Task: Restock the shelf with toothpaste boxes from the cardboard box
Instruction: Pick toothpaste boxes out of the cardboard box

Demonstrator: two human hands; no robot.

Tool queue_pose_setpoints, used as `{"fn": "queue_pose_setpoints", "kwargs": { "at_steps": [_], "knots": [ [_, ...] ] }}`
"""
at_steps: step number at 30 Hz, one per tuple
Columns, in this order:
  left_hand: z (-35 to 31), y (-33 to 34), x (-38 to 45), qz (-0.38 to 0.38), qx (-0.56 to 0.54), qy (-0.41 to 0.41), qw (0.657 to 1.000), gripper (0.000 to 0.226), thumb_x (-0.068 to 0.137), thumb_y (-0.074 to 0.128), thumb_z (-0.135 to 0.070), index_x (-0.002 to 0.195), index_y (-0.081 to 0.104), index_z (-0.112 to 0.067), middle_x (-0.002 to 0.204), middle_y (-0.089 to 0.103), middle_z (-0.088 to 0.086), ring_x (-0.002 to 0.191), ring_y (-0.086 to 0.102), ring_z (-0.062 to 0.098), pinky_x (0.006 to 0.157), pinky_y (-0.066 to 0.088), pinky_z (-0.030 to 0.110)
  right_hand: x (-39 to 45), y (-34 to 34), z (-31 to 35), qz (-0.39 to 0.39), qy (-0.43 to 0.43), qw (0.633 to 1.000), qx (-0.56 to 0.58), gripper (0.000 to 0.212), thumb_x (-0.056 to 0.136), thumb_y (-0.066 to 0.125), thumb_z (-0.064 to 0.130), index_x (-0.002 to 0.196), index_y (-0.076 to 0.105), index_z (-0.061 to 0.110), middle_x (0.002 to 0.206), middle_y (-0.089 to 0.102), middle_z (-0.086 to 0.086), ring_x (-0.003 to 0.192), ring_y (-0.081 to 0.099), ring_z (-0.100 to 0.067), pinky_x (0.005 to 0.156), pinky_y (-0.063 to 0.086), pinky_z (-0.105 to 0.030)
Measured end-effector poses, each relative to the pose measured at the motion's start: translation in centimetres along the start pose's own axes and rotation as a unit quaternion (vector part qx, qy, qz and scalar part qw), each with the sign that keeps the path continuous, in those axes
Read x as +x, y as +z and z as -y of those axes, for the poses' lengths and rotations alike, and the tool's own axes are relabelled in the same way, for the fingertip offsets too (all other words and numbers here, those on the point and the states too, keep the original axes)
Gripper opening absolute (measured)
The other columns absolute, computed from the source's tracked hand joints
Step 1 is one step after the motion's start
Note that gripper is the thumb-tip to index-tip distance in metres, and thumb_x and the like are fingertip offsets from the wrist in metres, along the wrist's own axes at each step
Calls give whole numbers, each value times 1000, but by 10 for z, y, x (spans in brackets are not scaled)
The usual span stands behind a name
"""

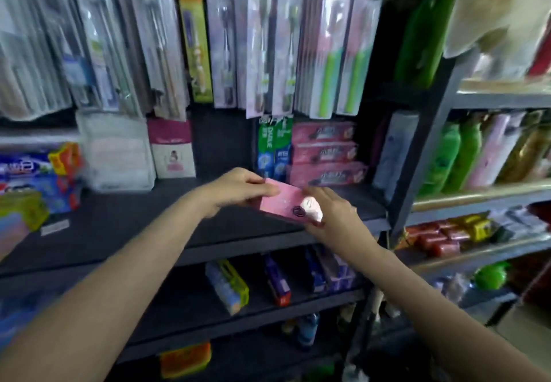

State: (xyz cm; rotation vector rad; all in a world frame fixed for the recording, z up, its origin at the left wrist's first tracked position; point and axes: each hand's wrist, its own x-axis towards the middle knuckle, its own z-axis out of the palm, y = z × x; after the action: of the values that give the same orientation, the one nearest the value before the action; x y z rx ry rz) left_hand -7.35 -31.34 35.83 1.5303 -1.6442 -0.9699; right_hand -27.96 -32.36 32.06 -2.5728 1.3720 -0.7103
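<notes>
A pink toothpaste box [281, 202] is held level just above the dark shelf [143, 226]. My left hand [235, 189] grips its left end, and my right hand [334, 214] grips its right end. Behind the held box, three matching pink toothpaste boxes [325, 154] lie stacked at the back of the shelf. Two green and blue toothpaste boxes [274, 149] stand upright left of that stack. The cardboard box is not in view.
Packaged toothbrushes [268, 44] hang in rows above the shelf. White and pink packs [119, 154] stand at the back left, with blue boxes [32, 178] further left. Green bottles [450, 157] fill the rack to the right. More boxes [277, 280] lie on the shelf below.
</notes>
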Motion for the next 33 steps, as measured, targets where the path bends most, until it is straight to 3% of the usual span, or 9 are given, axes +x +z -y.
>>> {"fn": "queue_pose_setpoints", "kwargs": {
  "at_steps": [2,3,7,12,20,24,28,30,33],
  "knots": [
    [-7,10,20,-53,-92,22,994,14,79,71,-26,90,68,-18,87,66,-5,89,59,11,89,48,28,13,-7,-19,-55,10,998,-1,55,79,65,7,130,45,9,125,47,-10,108,54,-31,74,36,-28],
    [-10,16,30,-81,-119,35,989,14,81,69,-22,94,66,-18,93,64,-4,94,58,12,91,48,29,22,-10,-30,-74,25,997,-17,52,80,64,6,129,45,8,126,45,-11,105,54,-32,69,32,-28],
    [-10,38,66,-161,-40,36,985,22,86,63,-14,107,58,-14,103,61,-1,96,56,13,95,47,33,65,-16,-73,-106,79,988,-85,49,83,60,3,127,40,5,135,36,-15,96,57,-40,66,42,-39],
    [11,51,106,-177,15,1,984,28,89,53,-6,116,57,-10,113,60,2,101,57,14,94,46,29,130,-3,-115,-115,102,982,-112,48,84,53,-2,128,35,7,145,25,-21,72,58,-38,53,40,-34],
    [34,57,140,-181,35,14,983,24,89,52,-4,110,58,-14,105,59,-4,89,56,5,79,43,17,194,4,-121,-109,87,978,-153,56,87,46,-8,136,28,10,150,13,-23,88,62,-36,61,36,-35],
    [43,55,146,-183,24,4,983,22,89,52,-3,103,57,-19,104,60,-4,90,57,7,81,48,22,214,17,-129,-89,86,977,-176,74,84,52,-12,145,18,12,153,6,-24,101,59,-33,64,42,-32],
    [49,57,145,-183,17,-3,983,24,88,52,-2,106,58,-16,105,60,-2,93,58,10,85,49,26,211,29,-131,-133,76,979,-133,80,83,50,-10,149,9,10,153,7,-22,111,54,-35,68,46,-31],
    [50,59,144,-182,17,0,983,25,88,51,-2,107,58,-17,106,60,-3,94,59,9,86,49,25,198,39,-127,-172,64,978,-95,71,84,49,-6,146,18,6,150,16,-24,109,54,-39,62,46,-32],
    [51,61,139,-176,16,4,984,25,88,50,-3,104,58,-20,106,61,-4,93,58,8,86,49,24,167,58,-115,-211,0,976,-46,48,77,57,-7,124,47,0,132,40,-24,83,62,-39,47,44,-30]
  ]
}}
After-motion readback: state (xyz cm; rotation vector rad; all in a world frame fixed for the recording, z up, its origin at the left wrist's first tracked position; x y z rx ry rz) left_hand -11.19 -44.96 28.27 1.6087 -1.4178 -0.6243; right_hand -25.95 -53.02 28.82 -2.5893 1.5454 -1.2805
